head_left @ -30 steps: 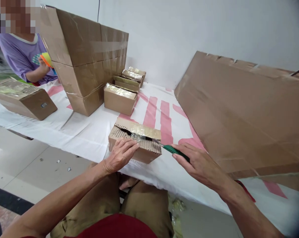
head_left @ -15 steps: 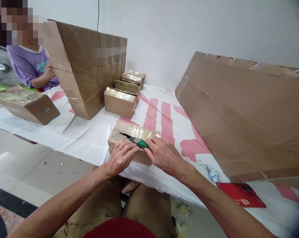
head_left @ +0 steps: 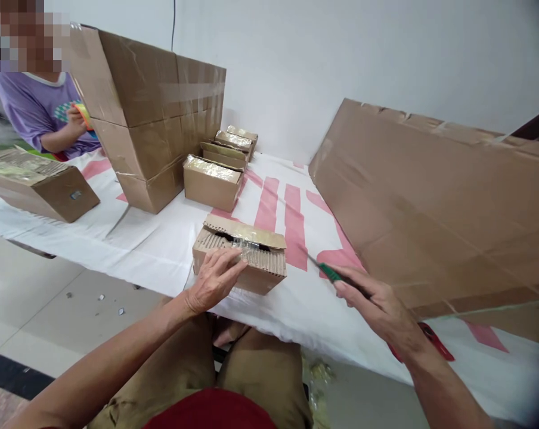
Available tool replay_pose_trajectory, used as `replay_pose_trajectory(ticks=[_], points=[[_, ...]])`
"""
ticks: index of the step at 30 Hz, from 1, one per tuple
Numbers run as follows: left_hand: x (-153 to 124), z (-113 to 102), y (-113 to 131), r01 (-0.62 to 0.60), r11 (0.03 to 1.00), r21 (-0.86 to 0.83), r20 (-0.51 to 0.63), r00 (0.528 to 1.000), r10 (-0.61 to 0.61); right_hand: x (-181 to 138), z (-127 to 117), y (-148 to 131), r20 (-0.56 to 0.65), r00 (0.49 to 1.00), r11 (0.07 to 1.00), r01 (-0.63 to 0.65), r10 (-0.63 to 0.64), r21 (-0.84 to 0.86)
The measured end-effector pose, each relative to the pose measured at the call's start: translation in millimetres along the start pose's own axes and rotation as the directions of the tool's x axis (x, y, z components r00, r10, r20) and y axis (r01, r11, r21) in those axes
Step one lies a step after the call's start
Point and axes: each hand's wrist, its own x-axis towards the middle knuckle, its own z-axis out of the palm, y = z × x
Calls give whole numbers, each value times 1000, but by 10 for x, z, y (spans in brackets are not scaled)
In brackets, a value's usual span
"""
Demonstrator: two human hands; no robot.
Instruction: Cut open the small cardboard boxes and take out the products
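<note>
A small cardboard box [head_left: 256,280] sits near the table's front edge. Its taped top is slit lengthwise, with the far flap raised and a dark gap showing. My left hand [head_left: 218,275] grips the box at its left front, fingers bent over the top near the slit; the thumb is mostly hidden. Off to the right of the box, my right hand [head_left: 372,292] is closed round a green-handled utility knife [head_left: 330,273]. Its thin blade points left and away from me, apart from the box.
Several small cartons [head_left: 212,183] stand behind the box, beside tall stacked cartons [head_left: 153,113]. Another carton [head_left: 70,196] lies at left, near a co-worker in purple [head_left: 23,110] holding something orange. A large cardboard sheet [head_left: 430,208] leans at right; a red phone [head_left: 437,341] is partly behind my forearm.
My right hand has moved the knife off the box to the right. The far flap now stands raised along the slit. My left hand stays on the box. An orange object shows by the co-worker's hand.
</note>
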Motion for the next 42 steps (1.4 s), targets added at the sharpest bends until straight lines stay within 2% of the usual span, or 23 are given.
replay_pose_trajectory(ticks=[2,4,6,9,11,14,16,18,22,24,27,31,35,42], points=[[16,-28,23,46,997,-59,-23,999,-48,-110,161,265,-162,983,993,-101,91,-57],[53,-89,32,104,986,-127,-33,993,-109,-189,422,551,-203,967,972,-183,151,-148],[112,-168,13,144,978,-153,-39,988,-151,-247,706,799,-194,965,939,-225,177,-262],[206,-268,-47,154,981,-122,-32,987,-159,-318,1032,1031,-142,978,891,-198,153,-408],[238,-293,-79,147,984,-101,-18,989,-149,-354,1136,1103,-121,984,870,-171,129,-463],[223,-269,-81,157,985,-76,-5,987,-158,-366,1120,1130,-116,989,856,-142,97,-497],[193,-236,-61,185,981,-62,-12,983,-186,-328,1014,1088,-126,991,879,-104,50,-466],[169,-208,-43,210,976,-53,-22,977,-212,-241,862,969,-184,982,922,-44,-30,-385],[153,-181,-32,217,975,-51,-20,976,-218,77,589,484,-325,908,949,183,-263,-258],[149,-174,-33,220,974,-52,-19,975,-221,268,540,198,-306,876,920,307,-374,-244],[139,-165,-32,228,972,-49,-26,973,-230,514,583,-143,-249,841,872,429,-480,-236],[118,-157,-44,223,973,-51,-17,974,-224,712,693,-385,-190,783,795,527,-592,-301],[103,-150,-58,212,976,-56,-28,977,-213,810,716,-467,-87,754,711,566,-651,-418],[84,-126,-52,209,974,-90,-51,975,-214,876,715,-469,-12,817,757,528,-576,-386]])
